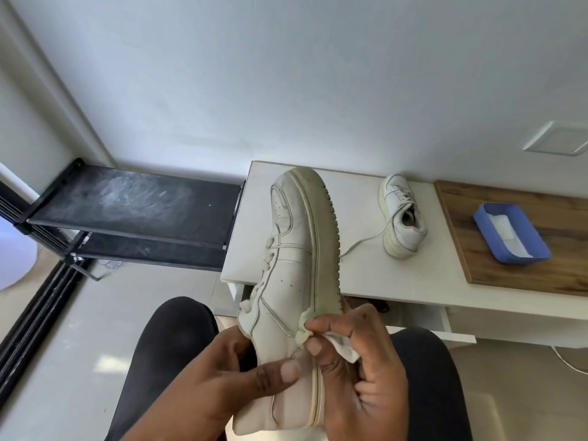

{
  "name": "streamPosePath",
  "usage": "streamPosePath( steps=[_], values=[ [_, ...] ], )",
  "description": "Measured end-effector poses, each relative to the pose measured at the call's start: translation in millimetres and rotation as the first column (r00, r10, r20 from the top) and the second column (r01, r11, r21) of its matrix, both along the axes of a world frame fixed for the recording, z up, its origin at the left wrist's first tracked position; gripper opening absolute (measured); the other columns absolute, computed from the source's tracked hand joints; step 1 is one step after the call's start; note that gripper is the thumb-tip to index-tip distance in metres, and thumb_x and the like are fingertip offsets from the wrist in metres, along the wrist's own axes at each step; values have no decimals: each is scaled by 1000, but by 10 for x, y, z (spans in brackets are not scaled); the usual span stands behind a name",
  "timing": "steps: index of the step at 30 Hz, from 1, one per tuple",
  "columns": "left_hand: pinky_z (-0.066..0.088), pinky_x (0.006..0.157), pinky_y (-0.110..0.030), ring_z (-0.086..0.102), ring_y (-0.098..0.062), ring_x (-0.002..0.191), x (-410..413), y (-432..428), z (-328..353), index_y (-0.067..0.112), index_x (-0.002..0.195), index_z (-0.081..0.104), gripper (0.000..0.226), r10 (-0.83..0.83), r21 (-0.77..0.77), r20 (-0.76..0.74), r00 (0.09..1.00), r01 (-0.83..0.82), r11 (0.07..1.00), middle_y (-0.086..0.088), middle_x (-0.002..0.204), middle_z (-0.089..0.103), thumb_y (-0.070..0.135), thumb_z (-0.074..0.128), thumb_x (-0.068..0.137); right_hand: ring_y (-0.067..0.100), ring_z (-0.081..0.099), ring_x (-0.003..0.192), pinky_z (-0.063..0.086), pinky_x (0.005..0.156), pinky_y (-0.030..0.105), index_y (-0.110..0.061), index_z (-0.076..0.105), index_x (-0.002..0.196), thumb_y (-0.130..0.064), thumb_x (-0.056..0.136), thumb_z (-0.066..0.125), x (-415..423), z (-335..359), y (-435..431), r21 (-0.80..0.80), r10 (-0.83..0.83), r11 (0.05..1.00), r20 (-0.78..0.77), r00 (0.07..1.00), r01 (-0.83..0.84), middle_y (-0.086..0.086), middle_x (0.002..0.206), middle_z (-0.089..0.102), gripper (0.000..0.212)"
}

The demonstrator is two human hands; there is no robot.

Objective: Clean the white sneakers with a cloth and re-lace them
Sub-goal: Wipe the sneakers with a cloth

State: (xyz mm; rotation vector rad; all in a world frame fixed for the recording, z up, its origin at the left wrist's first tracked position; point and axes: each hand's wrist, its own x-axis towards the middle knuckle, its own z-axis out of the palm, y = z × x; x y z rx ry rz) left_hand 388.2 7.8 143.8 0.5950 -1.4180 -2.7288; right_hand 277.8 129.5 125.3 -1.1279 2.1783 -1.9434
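Note:
A white sneaker is held up on its side over my lap, toe pointing away, its yellowed sole edge turned right. My left hand grips it at the heel, thumb across the side panel. My right hand pinches a small white cloth against the sole edge near the heel. The laces are still threaded on this shoe. The second white sneaker stands upright on the white table, one loose lace trailing toward me.
A blue tray with white material inside sits on a wooden board at the table's right. A black shoe rack stands to the left against the wall. My knees in dark trousers are below the shoe.

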Motion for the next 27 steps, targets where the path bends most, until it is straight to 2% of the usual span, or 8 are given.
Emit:
streamPosePath(
  steps=[3, 6, 10, 14, 17, 20, 24, 27],
  values=[
    [53, 96, -45, 66, -40, 108, -24, 4, -55, -10, 122, 65, 70, 162, 193, 57, 985, -170, 966, -30, 116, 67, 31, 90, 71, 10, 68, 82, 54, 72, 33, -37, 69, 93, -31, 87, 68, 89, -13, 39, 48, -36, 998, -117, 993, 42, -13, 86, 55, 8],
    [54, 86, -44, 71, -37, 86, -47, 74, -72, -9, 93, 75, 76, 323, 93, 241, 915, -353, 931, -31, 97, 71, 47, 97, 47, 11, 70, 91, 51, 72, 70, -51, 66, 95, -45, 92, 63, 199, 1, 67, 147, -27, 988, -193, 981, 56, -26, 93, 50, 7],
    [50, 75, -43, 67, -34, 73, -70, 73, -4, -11, 79, 72, 71, 463, -198, 219, 859, -426, 883, -37, 86, 70, 52, 91, 51, 16, 70, 104, 58, 76, 50, -39, 71, 95, -39, 89, 66, 81, 87, 128, 185, 12, 983, -197, 980, 25, -18, 86, 54, 8],
    [51, 59, -25, 71, -18, 65, -51, 11, 107, 6, 72, 79, 53, 417, -442, 144, 897, -319, 839, -18, 75, 77, 56, 83, 53, 4, 64, 108, 51, 94, 52, -26, 79, 86, -27, 85, 71, -234, 299, 217, 219, 24, 972, -455, 890, 86, -6, 86, 66, 8],
    [51, 54, -21, 71, -17, 63, -41, -40, 122, 9, 72, 79, 48, 363, -398, 135, 922, -285, 872, -14, 73, 77, 53, 83, 53, 11, 60, 97, 47, 84, 39, -20, 81, 88, -17, 84, 77, -454, 398, 234, 267, 86, 956, -657, 749, 124, -2, 88, 71, 6],
    [52, 57, -25, 70, -21, 65, -39, -60, 137, 4, 78, 79, 55, 304, -327, 187, 934, -233, 916, -20, 79, 77, 53, 85, 53, 21, 58, 81, 45, 72, 40, -18, 80, 88, -16, 88, 74, -575, 404, 251, 297, 143, 946, -740, 658, 129, -3, 86, 71, 7],
    [48, 53, -18, 68, -16, 62, -59, -48, 146, 4, 82, 80, 42, 226, -274, 215, 950, -164, 948, -15, 76, 77, 43, 90, 69, 22, 57, 78, 46, 68, 42, -16, 79, 87, -15, 88, 73, -655, 420, 261, 335, 197, 938, -735, 649, 94, 0, 85, 68, 6],
    [46, 52, -13, 68, -11, 58, -52, -64, 173, 4, 80, 81, 19, 150, -275, 190, 970, -94, 957, -13, 72, 76, 23, 76, 79, 23, 60, 77, 48, 69, 42, -13, 79, 89, -14, 89, 72, -760, 508, 240, 324, 163, 939, -718, 677, 117, 3, 86, 67, 7]
  ],
)
